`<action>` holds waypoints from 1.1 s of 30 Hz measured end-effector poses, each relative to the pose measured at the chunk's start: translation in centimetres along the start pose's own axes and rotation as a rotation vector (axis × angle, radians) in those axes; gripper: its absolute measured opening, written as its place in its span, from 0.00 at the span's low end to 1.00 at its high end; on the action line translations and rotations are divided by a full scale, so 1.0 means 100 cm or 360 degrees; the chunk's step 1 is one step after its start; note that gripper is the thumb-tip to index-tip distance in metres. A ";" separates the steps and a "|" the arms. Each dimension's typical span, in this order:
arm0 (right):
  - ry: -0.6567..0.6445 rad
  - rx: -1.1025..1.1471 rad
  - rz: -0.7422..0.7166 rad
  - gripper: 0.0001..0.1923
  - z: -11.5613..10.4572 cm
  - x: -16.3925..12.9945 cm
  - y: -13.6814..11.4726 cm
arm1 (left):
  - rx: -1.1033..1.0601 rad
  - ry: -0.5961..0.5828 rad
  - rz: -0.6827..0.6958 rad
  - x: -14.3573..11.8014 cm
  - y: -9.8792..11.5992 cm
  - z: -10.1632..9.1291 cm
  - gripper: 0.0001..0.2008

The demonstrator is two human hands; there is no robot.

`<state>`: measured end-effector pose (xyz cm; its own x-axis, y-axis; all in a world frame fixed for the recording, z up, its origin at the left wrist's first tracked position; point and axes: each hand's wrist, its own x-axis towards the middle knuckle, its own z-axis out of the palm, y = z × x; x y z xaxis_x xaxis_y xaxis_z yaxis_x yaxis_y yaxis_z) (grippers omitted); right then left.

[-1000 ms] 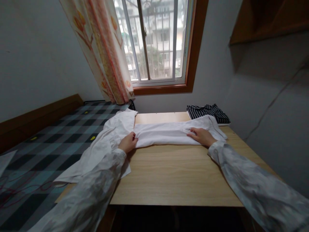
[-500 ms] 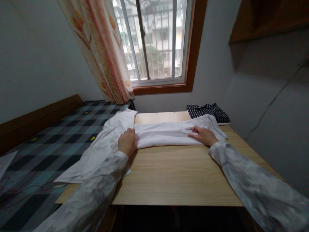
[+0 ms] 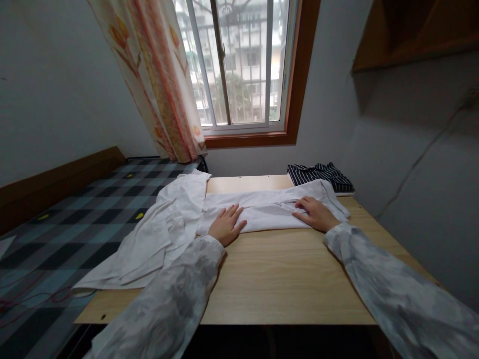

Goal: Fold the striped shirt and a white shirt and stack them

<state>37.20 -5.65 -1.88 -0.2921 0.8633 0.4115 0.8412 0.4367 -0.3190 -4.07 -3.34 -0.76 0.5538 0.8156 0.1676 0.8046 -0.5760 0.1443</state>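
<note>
A white garment lies across the wooden table, its right part laid out as a long narrow band. The left part spreads in loose wrinkles toward the bed; which kind of garment it is, I cannot tell. My left hand rests flat on the front edge of the band, left of its middle, fingers stretched and apart. Near the right end, my right hand lies on the cloth with its thumb apart from its slightly bent fingers, gripping nothing that I can see.
The table has a bare front edge. A folded black-and-white striped garment sits at its back right corner. On the left is a bed with a checked sheet. Behind are a curtain and a window; a wooden shelf juts out upper right.
My left hand has let go of the cloth at the band's left end, moved right and flattened onto it. My right hand stays in place, its fingers a little more spread.
</note>
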 end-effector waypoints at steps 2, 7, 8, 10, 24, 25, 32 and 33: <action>-0.0004 -0.0010 0.0015 0.17 -0.002 -0.003 0.004 | 0.0017 -0.0022 -0.0050 -0.006 -0.008 -0.001 0.32; 0.0079 -0.0074 -0.0011 0.16 -0.003 0.003 -0.016 | 0.0123 0.0035 -0.0127 -0.002 0.002 -0.011 0.29; 0.0100 -0.0053 -0.0049 0.17 -0.001 0.006 -0.026 | 0.0134 0.0073 -0.0094 0.002 0.007 -0.011 0.29; 0.0114 0.0030 -0.0165 0.21 0.005 0.013 -0.049 | 0.0119 0.0133 0.0023 0.011 0.019 -0.010 0.30; -0.0312 -0.0010 -0.0201 0.38 0.056 0.018 -0.050 | 0.0101 0.0114 -0.0418 0.006 -0.019 -0.002 0.32; -0.0305 -0.0021 -0.0188 0.38 0.054 0.016 -0.048 | 0.0124 0.0159 -0.0459 0.003 -0.022 -0.006 0.31; -0.0065 -0.0014 -0.0096 0.33 0.035 0.004 -0.035 | 0.0281 0.0318 -0.0690 -0.003 -0.041 -0.032 0.18; -0.0019 -0.0006 -0.0070 0.32 0.032 0.003 -0.032 | 0.0285 0.0304 -0.0701 -0.003 -0.044 -0.035 0.16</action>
<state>32.95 -5.98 -3.48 -0.3339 0.8463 0.4150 0.8292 0.4731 -0.2976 -8.49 -1.25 1.97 0.1183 0.9447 0.3059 0.9862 -0.1478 0.0748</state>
